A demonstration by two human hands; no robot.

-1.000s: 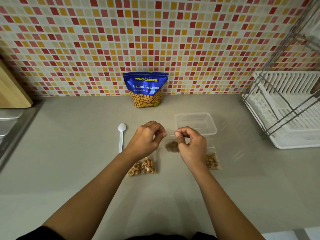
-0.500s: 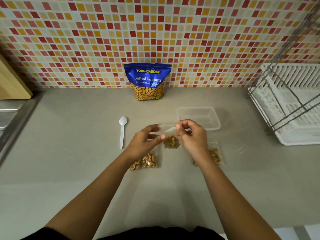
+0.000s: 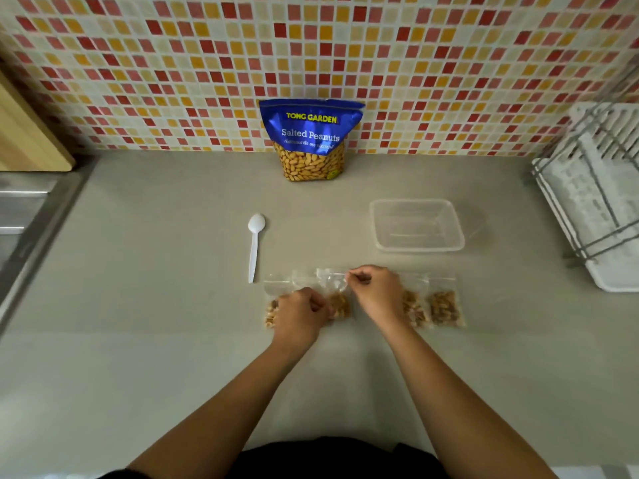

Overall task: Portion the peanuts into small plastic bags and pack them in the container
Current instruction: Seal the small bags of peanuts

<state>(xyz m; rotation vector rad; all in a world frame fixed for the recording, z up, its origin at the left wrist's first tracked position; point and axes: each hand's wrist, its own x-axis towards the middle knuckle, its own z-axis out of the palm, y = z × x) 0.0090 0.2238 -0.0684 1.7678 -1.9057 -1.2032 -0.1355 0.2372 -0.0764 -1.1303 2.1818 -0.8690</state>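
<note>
Mosaic tile wall [image 3: 207, 63], grey counter [image 3: 138, 323], white dish rack [image 3: 594, 202] at right, wooden board [image 3: 27, 136], steel sink edge [image 3: 24, 209] at left

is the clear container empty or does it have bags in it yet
Empty: the clear container shows only its bare floor; filled bags lie outside on the counter.

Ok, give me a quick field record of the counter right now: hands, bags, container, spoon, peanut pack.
left hand: pinching middle bag at its lower part
right hand: pinching the same bag's top edge
filled bags: two right of the hands, at least one partly hidden under the left hand
container: open, nothing inside
spoon: flat on counter, left of bags
peanut pack: upright against tiled wall
</note>
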